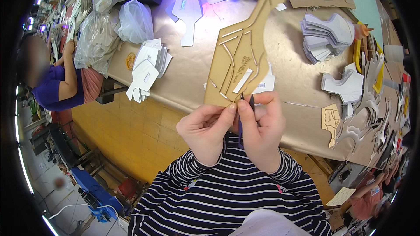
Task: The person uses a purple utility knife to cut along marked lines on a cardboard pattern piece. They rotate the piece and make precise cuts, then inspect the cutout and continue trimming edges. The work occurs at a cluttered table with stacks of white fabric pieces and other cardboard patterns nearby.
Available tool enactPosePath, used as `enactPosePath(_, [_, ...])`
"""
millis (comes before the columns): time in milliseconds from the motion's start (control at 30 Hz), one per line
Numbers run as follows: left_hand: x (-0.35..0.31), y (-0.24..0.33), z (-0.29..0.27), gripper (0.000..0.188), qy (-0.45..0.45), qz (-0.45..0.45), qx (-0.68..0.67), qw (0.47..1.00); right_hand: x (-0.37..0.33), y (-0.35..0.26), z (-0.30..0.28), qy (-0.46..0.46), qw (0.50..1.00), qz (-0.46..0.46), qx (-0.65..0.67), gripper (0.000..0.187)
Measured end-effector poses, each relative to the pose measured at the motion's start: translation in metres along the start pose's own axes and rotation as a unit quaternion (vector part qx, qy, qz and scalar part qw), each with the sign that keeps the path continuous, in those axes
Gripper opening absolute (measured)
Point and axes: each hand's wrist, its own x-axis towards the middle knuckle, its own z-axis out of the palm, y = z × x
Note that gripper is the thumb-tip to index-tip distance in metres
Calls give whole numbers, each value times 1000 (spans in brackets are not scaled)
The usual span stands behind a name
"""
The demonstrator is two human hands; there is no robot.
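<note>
A tan slotted template board (227, 57) extends away from me over the table, its near end at my fingertips. Pale narrow strips line several of its cut slots, and a white label-like rectangle (243, 81) shows near its lower part. My left hand (203, 126) is closed, thumb and forefinger pinched at the board's near edge. Beside it, my right hand (262, 124) is closed round a dark tool with two pointed tips (251, 101) and a purple part hanging below. The fingers hide most of this tool and whatever lies between the two thumbs.
White cut pieces (146, 67) lie at left by a tan rubber-band bundle (130, 61). Stacked grey-white pieces (326, 37) and a small slotted board (330, 122) are at right. A co-worker in purple (59, 85) sits at left. The table's near edge (175, 105) runs before me.
</note>
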Motion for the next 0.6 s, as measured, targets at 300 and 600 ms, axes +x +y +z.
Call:
enactPosePath(300, [9, -4, -4, 13, -15, -6, -69, 997, 7, -26, -32, -125, 964, 195, 129, 41])
enactPosePath(600, [7, -10, -3, 13, -45, 3, -73, 996, 8, -20, -25, -131, 968, 195, 86, 39])
